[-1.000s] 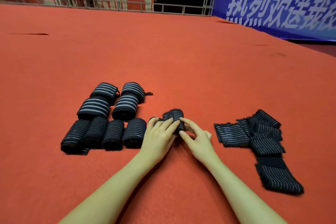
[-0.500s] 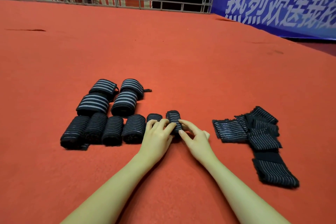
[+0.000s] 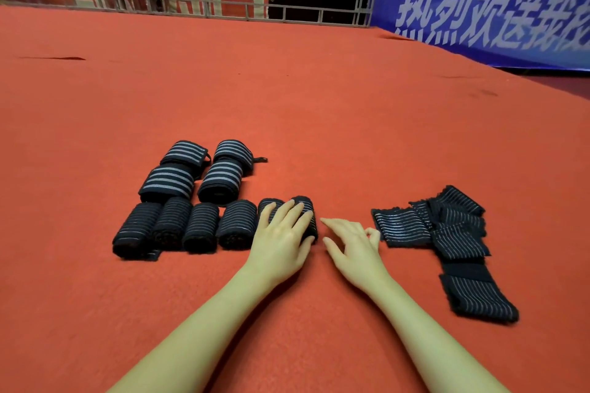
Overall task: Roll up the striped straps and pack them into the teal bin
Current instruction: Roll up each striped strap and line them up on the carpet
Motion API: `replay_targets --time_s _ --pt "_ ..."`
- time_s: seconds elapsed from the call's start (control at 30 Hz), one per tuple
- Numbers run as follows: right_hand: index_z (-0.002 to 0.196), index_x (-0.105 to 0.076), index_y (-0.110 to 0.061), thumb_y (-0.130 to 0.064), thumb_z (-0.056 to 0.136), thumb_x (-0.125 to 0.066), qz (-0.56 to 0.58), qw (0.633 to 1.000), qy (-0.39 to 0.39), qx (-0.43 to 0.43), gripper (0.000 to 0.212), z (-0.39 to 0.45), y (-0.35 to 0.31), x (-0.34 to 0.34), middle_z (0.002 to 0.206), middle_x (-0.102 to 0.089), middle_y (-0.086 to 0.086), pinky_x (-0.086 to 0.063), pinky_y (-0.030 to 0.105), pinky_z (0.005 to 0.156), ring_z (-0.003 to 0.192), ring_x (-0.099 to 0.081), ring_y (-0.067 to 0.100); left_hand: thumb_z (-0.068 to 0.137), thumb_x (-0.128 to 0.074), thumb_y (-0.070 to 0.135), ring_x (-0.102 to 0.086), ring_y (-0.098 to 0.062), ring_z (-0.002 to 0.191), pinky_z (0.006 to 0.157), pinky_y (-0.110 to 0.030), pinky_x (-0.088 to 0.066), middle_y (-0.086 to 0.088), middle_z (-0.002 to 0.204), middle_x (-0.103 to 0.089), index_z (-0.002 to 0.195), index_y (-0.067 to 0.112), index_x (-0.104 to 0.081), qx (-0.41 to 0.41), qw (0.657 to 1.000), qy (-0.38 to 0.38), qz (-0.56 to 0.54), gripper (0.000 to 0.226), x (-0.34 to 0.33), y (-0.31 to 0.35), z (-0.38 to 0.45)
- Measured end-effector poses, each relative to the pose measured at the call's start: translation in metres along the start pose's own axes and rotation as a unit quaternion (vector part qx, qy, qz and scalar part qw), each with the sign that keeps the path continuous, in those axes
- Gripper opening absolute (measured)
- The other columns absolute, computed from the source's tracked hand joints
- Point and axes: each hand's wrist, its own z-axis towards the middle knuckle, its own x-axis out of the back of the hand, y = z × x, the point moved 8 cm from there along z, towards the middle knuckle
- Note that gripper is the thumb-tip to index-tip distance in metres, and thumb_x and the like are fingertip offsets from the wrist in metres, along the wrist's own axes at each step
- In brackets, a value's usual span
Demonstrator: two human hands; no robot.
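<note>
Striped straps [image 3: 445, 234] not yet rolled lie in a loose overlapping pile on the red carpet [image 3: 287, 105], to the right of our hands; one longer piece trails toward us from that pile. Finished rolls sit on the left: a front row of thin-striped rolls [image 3: 186, 226] side by side and touching, and behind them four wider-striped rolls [image 3: 199, 169] in two pairs. Our left hand [image 3: 281, 241] lies flat, fingers straight and spread, pressing on the newest roll [image 3: 308, 214] at the right end of the front row, so it grips nothing. Our right hand [image 3: 351, 241] hovers on the carpet between that roll and the flat pile, fingers loosely curled, holding nothing, its little finger near the pile's edge. We judge this roll done and the next strap due. Material looks like soft elastic fabric, light and floppy, fuzzy at the edges, probably grippy enough on carpet; it should fold and bunch rather than slide. We'd take the nearest flat strap by its short end with a pinch, lay it straight, then roll tight from that end. Loose rolls may spring open if released early. Teal bin is not in view, so we cannot tell where packing goes. Banners [image 3: 495, 13] stand at the far edge.
</note>
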Motion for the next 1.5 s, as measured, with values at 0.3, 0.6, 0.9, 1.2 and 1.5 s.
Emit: replay_targets --time_s 0.3,0.6,0.9,1.2,1.5 --pt "0.110 -0.068 -0.020 -0.050 0.081 -0.039 -0.191 0.976 0.083 -0.063 0.051 -0.039 0.071 0.071 0.118 -0.067 -0.001 -0.021 0.035 0.084 0.109 -0.062 0.019 0.076 -0.040 0.039 -0.066 -0.020 0.098 0.089 -0.039 -0.028 0.003 0.096 -0.071 0.086 0.020 -0.071 -0.048 0.999 0.008 -0.005 0.038 -0.008 0.075 0.031" --pt "0.088 -0.074 -0.028 -0.045 0.082 -0.041 -0.202 0.964 0.159 -0.072 0.037 -0.045 0.103 0.083 0.097 -0.073 -0.005 -0.017 0.044 0.101 0.103 -0.067 0.020 0.096 -0.046 0.033 -0.039 -0.018 0.133 0.104 -0.039 -0.021 0.004 0.142 -0.047 0.129 0.022 -0.054 -0.052 0.992 -0.074 -0.092 0.036 -0.063 0.121 0.061" --pt "0.115 -0.064 -0.029 -0.055 0.089 -0.047 -0.168 0.979 0.096 -0.066 0.040 -0.042 0.118 0.071 0.115 -0.060 -0.010 -0.002 0.045 0.107 0.120 -0.051 0.012 0.094 -0.051 0.044 -0.041 -0.011 0.126 0.102 -0.034 -0.018 0.009 0.137 -0.046 0.134 0.027 -0.050 -0.022 0.991 -0.086 -0.100 0.044 -0.082 0.111 0.074" --pt "0.090 -0.066 -0.026 -0.035 0.095 -0.046 -0.101 0.979 0.173 -0.023 0.023 -0.041 0.117 0.082 0.092 -0.061 -0.008 -0.006 0.035 0.103 0.096 -0.060 0.013 0.100 -0.045 0.029 -0.046 -0.008 0.118 0.086 -0.025 -0.015 0.011 0.126 -0.053 0.115 0.028 -0.063 -0.036 0.982 -0.056 -0.176 0.024 -0.079 0.109 0.086" --pt "0.094 -0.069 -0.021 -0.031 0.091 -0.049 0.028 0.963 0.261 0.063 0.022 -0.072 0.080 0.098 0.092 -0.072 -0.012 -0.014 0.024 0.104 0.088 -0.059 -0.003 0.091 -0.038 0.045 -0.046 0.004 0.108 0.093 -0.016 -0.016 0.026 0.106 -0.054 0.098 0.035 -0.055 -0.074 0.958 0.056 -0.271 0.020 -0.040 0.092 0.040"
